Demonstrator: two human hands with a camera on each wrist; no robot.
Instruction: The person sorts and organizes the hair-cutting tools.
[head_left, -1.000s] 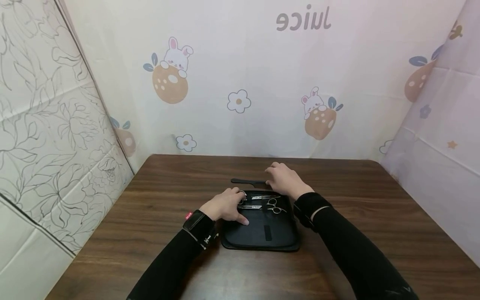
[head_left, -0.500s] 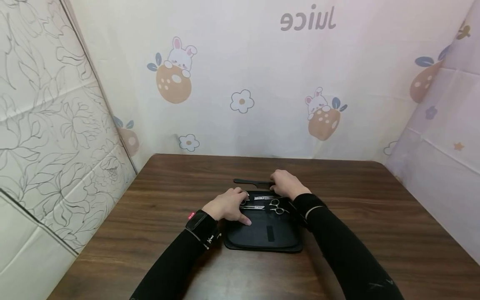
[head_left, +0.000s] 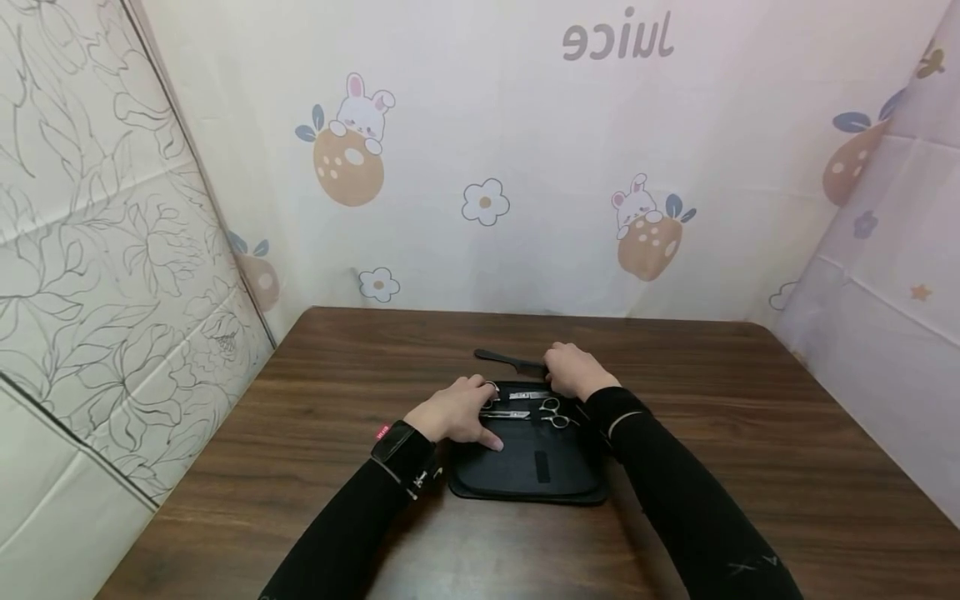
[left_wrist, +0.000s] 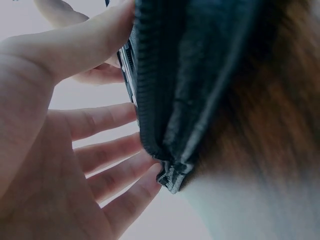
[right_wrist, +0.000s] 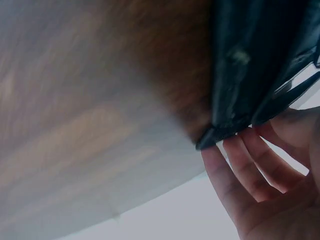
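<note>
Nearest, two black fabric sleeves [head_left: 337,508] reach forward over a brown wood-grain table [head_left: 360,358]. Ahead, between the hands and extending nearer than both, lies a flat, black, round-cornered zip case [head_left: 517,475].

The left hand [head_left: 457,410] rests on the case's left side, fingers spread wide and nearly straight, thumb on top. Just right of it, silver metal scissors [head_left: 510,414] lie with their finger rings toward the right hand. Beyond them, a second silver pair [head_left: 527,395] has its rings beside the left fingertips.

The right hand [head_left: 573,369] curls at the case's far right corner, fingertips touching its edge. A slim black comb [head_left: 495,357] runs left from those fingers, just past the case; its other end is hidden, so whether the hand pinches comb or case cannot be told.

Farthest stands a pale cloth backdrop [head_left: 420,125] printed with rabbits.

Likely risks: the comb's hidden end could catch on the case edge and drag it askew; left fingertips lifting carelessly could snag the rings beside them.
</note>
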